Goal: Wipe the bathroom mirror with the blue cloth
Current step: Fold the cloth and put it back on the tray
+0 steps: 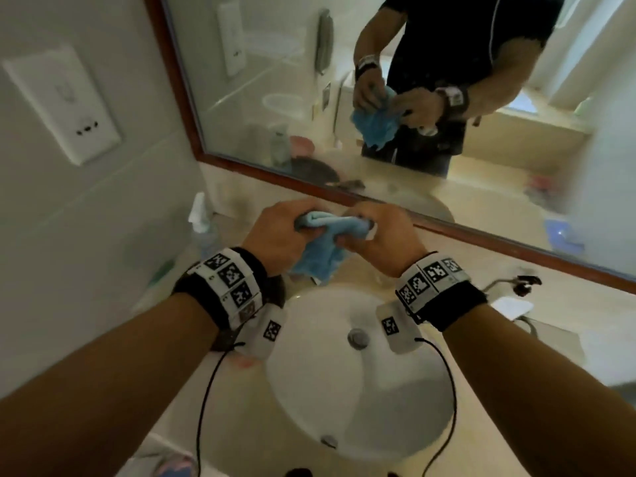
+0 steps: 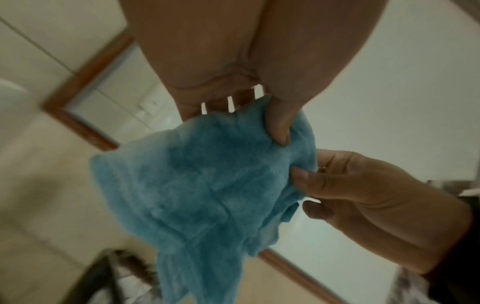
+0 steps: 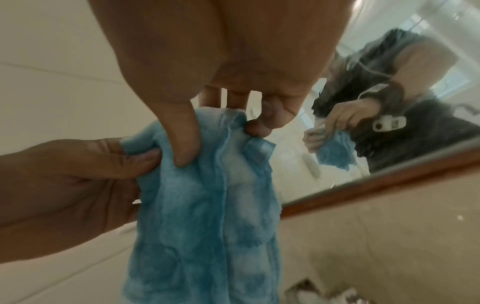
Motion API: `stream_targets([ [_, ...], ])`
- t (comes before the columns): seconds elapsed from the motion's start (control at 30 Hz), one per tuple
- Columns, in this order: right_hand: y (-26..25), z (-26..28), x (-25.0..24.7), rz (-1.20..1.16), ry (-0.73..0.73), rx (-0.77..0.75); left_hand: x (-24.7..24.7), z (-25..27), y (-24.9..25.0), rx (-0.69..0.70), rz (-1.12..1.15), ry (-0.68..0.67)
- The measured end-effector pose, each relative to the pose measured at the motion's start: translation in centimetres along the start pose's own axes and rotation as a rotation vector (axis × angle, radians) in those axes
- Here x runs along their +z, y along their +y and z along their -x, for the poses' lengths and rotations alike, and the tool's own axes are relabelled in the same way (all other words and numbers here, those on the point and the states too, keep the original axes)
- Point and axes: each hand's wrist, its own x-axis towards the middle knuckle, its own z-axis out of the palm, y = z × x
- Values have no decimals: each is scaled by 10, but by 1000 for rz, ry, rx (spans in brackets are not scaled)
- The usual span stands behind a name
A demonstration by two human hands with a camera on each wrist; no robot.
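The blue cloth (image 1: 321, 251) hangs bunched between both hands above the back of the sink, just below the mirror (image 1: 378, 108) with its brown wooden frame (image 1: 275, 173). My left hand (image 1: 278, 232) grips the cloth's upper left edge; in the left wrist view its thumb presses into the blue cloth (image 2: 207, 185). My right hand (image 1: 378, 235) pinches the upper right edge; the right wrist view shows the thumb and fingers clamped on the blue cloth (image 3: 207, 205). Neither hand touches the glass. The mirror reflects both hands and the cloth.
A white round sink (image 1: 358, 373) with a metal drain (image 1: 358, 337) lies below my wrists in the beige counter (image 1: 516, 339). A spray bottle (image 1: 201, 225) stands at the left by the wall. A white outlet plate (image 1: 65, 101) is on the left wall.
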Motion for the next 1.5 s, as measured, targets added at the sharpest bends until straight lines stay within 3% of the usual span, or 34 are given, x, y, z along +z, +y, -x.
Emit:
stream_targets([
  [0.27, -23, -9, 125, 88, -211, 24, -30, 64, -96, -252, -205, -8],
  [0.43, -23, -16, 191, 164, -334, 104, -31, 88, -158, -443, -163, -57],
  [0.67, -26, -22, 237, 150, -221, 85, -26, 95, -207, -430, -186, -17],
  [0.77, -13, -21, 261, 201, -323, 76, -16, 99, -224, -518, -211, -141],
  [0.9, -5, -5, 288, 466, -595, 46, 1, 109, -237, -677, -468, -450],
  [0.97, -8, 2, 294, 484, -624, 58, 8, 107, -238, -678, -605, -518],
  [1.03, -9, 1, 302, 408, -601, 77, 12, 104, -240, -658, -644, -489],
  [1.13, -7, -9, 309, 299, -603, 103, 17, 100, -249, -568, -576, -413],
  [1.2, -7, -13, 308, 295, -672, 143, 17, 102, -253, -562, -502, -434],
  [1.33, 2, -5, 308, 355, -745, 139, 22, 108, -266, -569, -589, -494],
  [1.5, 4, 0, 310, 333, -722, 157, 27, 104, -268, -552, -639, -498],
])
